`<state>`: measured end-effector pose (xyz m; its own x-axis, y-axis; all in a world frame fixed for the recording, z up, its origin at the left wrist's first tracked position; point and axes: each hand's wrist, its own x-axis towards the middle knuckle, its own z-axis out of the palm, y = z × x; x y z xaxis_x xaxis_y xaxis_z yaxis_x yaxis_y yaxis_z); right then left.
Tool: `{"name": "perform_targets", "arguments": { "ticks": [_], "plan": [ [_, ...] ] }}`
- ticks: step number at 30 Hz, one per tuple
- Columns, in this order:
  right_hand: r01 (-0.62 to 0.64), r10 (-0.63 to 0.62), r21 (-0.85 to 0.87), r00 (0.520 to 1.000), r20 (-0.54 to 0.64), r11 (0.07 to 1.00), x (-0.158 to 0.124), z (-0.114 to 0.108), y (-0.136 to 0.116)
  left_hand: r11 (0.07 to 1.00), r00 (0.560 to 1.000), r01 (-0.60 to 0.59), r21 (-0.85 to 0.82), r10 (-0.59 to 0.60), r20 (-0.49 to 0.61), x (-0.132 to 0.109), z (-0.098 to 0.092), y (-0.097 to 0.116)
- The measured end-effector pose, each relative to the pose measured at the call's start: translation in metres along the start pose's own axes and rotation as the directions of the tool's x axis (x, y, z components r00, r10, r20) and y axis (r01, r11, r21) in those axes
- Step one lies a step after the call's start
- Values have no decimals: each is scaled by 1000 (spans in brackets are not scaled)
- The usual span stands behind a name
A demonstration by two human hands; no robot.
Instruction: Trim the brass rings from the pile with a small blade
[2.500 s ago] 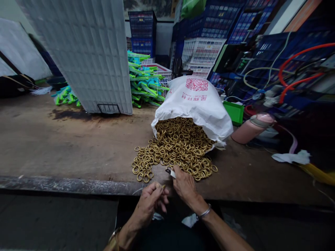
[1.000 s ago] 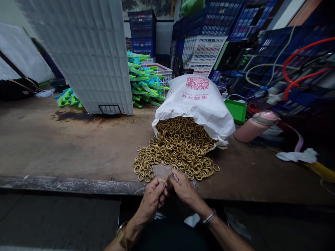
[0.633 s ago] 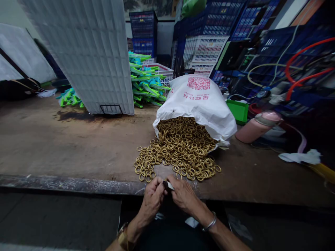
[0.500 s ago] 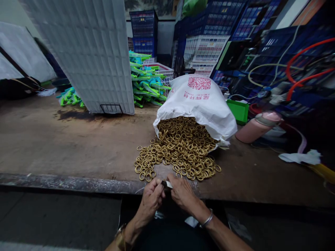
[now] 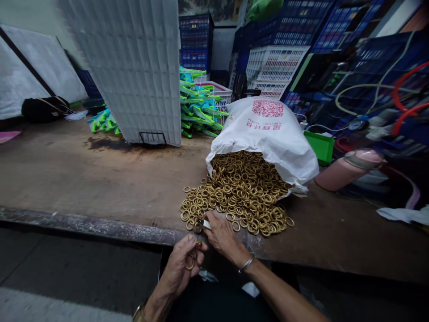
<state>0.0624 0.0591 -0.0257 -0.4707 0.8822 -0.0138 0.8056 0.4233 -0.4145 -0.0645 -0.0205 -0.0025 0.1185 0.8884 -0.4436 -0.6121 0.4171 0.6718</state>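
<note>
Brass ring (image 5: 190,264) pinched in left hand (image 5: 179,271), right hand (image 5: 221,236) gripping tool (image 5: 206,224) beside ring pile (image 5: 241,192)

bare forearms, a thin silver bangle (image 5: 246,264) behind the right hand (image 5: 221,236), a gold-coloured band (image 5: 136,313) behind the left hand (image 5: 182,264).

- The ring (image 5: 190,262) pinched in my left hand (image 5: 180,269) is yellow brass-like metal, smooth with a soft shine.
- The heap of rings (image 5: 241,192) is the same yellow metal, glinting here and there.
- The sack (image 5: 268,134) is white woven plastic, matt and crinkled.
- The surface (image 5: 100,179) is brown and looks like worn wood, matt, rough and stained dark in patches.
- The front edge (image 5: 83,222) is wrapped in clear, glossy film.
- The tool (image 5: 205,223) in my right hand (image 5: 221,235) has a white, matt end, and I can't tell the material.
- The bangle (image 5: 246,263) is polished silver metal.
- The flask (image 5: 348,167) is pink, smooth and satiny.
- The box (image 5: 321,146) is smooth green plastic.
</note>
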Motion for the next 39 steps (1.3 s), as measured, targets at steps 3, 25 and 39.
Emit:
{"name": "perform_targets", "arguments": {
  "ticks": [3, 25, 39],
  "plan": [
    [-35, 37, -49, 999, 35, 998, 5, 1, -2, 995, 999, 32, -95, -32, 2, 0, -4, 3],
    [-126, 124, 722, 991, 56, 680, -26, -21, 2, 849, 948, -287, 444, 317, 5, 18, 21, -3],
    [-126, 147, 691, 989, 29, 712, -23, -21, 5, 979, 996, -43, 197, 26, 88, 21, 16, -12]
  ]
}}
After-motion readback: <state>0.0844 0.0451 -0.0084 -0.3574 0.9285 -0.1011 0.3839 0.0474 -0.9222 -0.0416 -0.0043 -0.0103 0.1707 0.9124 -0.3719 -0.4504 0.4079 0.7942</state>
